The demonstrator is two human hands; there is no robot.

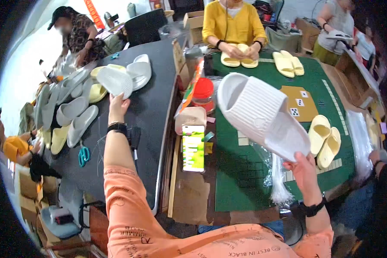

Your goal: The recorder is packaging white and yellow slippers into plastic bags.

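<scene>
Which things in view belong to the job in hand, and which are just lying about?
Likely part of the job:
- grey slide in the left hand
- pale-grey slide in the right hand
- piled grey and yellow slides
- pale-yellow slides on the green cover

Apparently just lying about:
- lit smartphone
- red-lidded jar

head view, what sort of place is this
Probably a small footwear workshop: gray and pale yellow slide sandals heaped on a dark table, a co-worker handling another pair, and cardboard boxes around.
</scene>
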